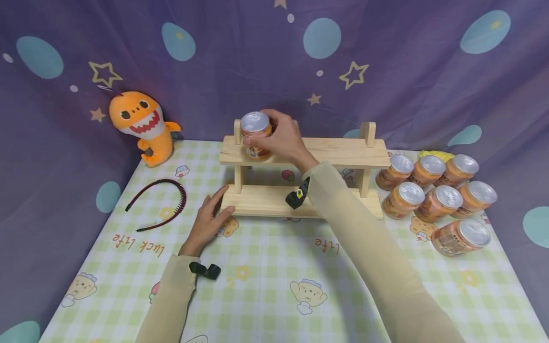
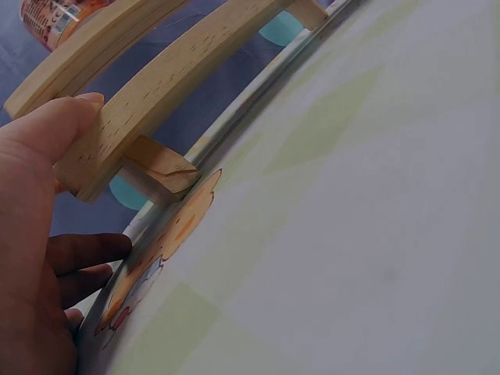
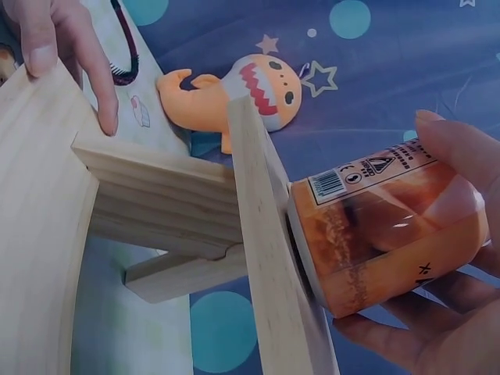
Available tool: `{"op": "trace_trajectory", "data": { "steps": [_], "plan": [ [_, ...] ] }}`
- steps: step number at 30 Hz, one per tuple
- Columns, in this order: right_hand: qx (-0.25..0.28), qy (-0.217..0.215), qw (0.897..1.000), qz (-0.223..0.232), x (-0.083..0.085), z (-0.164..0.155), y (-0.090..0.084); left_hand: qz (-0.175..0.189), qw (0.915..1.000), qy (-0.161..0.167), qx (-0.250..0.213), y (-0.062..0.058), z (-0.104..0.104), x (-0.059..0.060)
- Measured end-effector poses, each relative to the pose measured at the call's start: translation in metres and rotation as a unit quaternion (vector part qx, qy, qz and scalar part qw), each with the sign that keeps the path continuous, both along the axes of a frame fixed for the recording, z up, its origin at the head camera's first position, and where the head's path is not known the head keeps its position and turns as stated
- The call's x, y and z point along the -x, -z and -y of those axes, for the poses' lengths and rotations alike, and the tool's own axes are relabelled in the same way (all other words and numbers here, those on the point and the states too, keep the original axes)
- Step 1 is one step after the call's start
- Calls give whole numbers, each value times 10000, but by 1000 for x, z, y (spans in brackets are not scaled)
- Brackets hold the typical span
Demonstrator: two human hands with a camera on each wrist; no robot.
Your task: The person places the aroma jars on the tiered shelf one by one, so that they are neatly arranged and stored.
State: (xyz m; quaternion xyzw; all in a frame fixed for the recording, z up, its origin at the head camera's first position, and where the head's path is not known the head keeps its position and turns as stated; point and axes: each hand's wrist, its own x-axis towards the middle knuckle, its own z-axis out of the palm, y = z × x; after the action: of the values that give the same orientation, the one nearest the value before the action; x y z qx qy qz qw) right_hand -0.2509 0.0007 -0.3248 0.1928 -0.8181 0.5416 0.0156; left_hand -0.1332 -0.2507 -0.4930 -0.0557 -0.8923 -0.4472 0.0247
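A two-tier wooden shelf (image 1: 345, 151) stands at the back middle of the table. At the left end of its upper board, my right hand (image 1: 285, 136) grips an orange-brown can (image 1: 255, 131) with a silver lid, thumb and fingers around its sides. The can (image 3: 391, 226) has its base right at the board in the right wrist view, with a dark sliver between them. My left hand (image 1: 208, 223) touches the left end of the lower board (image 1: 266, 201). Its thumb lies on the front edge (image 2: 82, 113), and the index finger extends along the side.
Several matching cans (image 1: 439, 202) stand right of the shelf; one nearer can (image 1: 459, 237) leans or lies tilted. Something yellow (image 1: 436, 155) is behind them. An orange shark plush (image 1: 143, 128) sits at the back left, with a dark toothed headband (image 1: 183, 195) in front.
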Motion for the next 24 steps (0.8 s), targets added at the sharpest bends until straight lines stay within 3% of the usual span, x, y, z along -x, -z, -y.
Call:
{"op": "trace_trajectory", "data": {
  "steps": [9,24],
  "plan": [
    [72,-27,10000,-7,-1,10,2,-46,10000,9,20,1,0,1],
    [-381,-278,9986,227,-2,11,1,51,10000,1,14,-2,-1,-1]
  ]
}}
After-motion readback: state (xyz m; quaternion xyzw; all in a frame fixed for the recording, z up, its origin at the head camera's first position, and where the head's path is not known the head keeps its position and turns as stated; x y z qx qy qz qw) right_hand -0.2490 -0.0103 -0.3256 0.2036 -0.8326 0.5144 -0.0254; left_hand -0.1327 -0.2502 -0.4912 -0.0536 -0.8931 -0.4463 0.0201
